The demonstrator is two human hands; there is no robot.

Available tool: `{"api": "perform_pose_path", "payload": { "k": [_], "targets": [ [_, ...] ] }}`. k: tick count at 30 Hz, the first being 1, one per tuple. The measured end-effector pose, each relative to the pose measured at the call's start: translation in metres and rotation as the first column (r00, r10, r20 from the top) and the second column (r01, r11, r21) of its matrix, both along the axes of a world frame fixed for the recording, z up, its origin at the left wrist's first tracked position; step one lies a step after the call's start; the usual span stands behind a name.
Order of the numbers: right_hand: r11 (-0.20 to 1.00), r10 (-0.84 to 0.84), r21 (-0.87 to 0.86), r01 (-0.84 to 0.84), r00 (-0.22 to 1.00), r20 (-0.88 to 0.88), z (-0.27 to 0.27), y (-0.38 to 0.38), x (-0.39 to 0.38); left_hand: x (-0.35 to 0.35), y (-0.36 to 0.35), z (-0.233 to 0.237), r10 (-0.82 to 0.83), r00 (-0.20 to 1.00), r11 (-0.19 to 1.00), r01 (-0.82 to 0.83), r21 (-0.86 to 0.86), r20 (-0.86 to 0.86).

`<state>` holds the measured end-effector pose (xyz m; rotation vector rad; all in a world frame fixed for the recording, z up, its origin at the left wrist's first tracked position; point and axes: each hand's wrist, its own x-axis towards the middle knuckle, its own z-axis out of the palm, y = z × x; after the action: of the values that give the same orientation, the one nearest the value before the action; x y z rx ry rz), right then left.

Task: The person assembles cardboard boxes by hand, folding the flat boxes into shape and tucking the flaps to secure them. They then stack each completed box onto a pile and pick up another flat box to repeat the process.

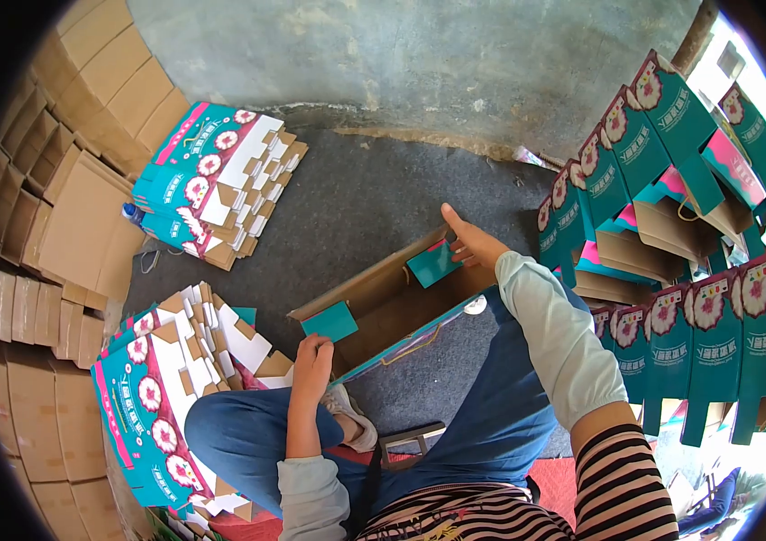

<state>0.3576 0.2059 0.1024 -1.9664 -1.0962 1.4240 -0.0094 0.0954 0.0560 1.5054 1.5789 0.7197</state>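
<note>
An open cardboard box, brown inside with a yellow cord on its outer side, lies tilted between my knees. Two small teal flaps fold inward, a left flap and a right flap. My left hand is closed on the box's left end, beside the left flap. At the opposite end my right hand has its thumb stretched away and its fingers out flat against the box edge, touching near the right flap. The box's underside is hidden.
Flattened printed cartons lie in a far stack and a near stack on my left. Brown boxes line the left side. Assembled teal boxes are piled on my right. A concrete wall stands ahead.
</note>
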Motion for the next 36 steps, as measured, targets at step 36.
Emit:
{"api": "perform_pose_path", "payload": {
  "k": [36],
  "targets": [
    [0.449,0.327,-0.073,-0.89,0.088,0.941,-0.04,-0.008,-0.033,0.001,-0.001,0.021,-0.197,0.939,0.966,0.235,0.107,-0.28]
  ]
}}
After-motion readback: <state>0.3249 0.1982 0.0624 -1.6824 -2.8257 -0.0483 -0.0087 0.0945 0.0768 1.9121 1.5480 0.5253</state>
